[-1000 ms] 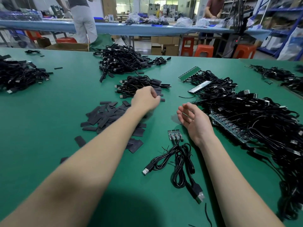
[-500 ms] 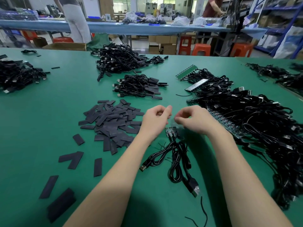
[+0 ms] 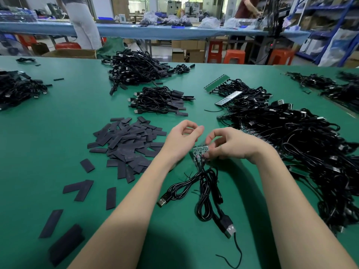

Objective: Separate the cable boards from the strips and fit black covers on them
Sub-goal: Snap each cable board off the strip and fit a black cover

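A small strip of cable boards (image 3: 198,153) lies on the green table (image 3: 58,133), its black USB cables (image 3: 206,193) coiled toward me. My right hand (image 3: 231,145) comes in from the right and pinches the right edge of these boards with its fingertips. Just left of and above the boards is my left hand (image 3: 181,141), its fingers curled, with nothing visible in it. To the left lies a heap of flat black covers (image 3: 126,144). More strips with cables form a big tangle (image 3: 295,152) on the right.
A small pile of covered cables (image 3: 161,101) sits beyond my hands, a larger one (image 3: 136,70) behind it, another (image 3: 17,88) at far left. Loose covers (image 3: 64,243) lie near the front left. People stand at a blue bench (image 3: 174,32) behind the table.
My left hand came back from the covered-cable pile to the boards. My right hand turned over, moved left and took hold of the small strip of boards.
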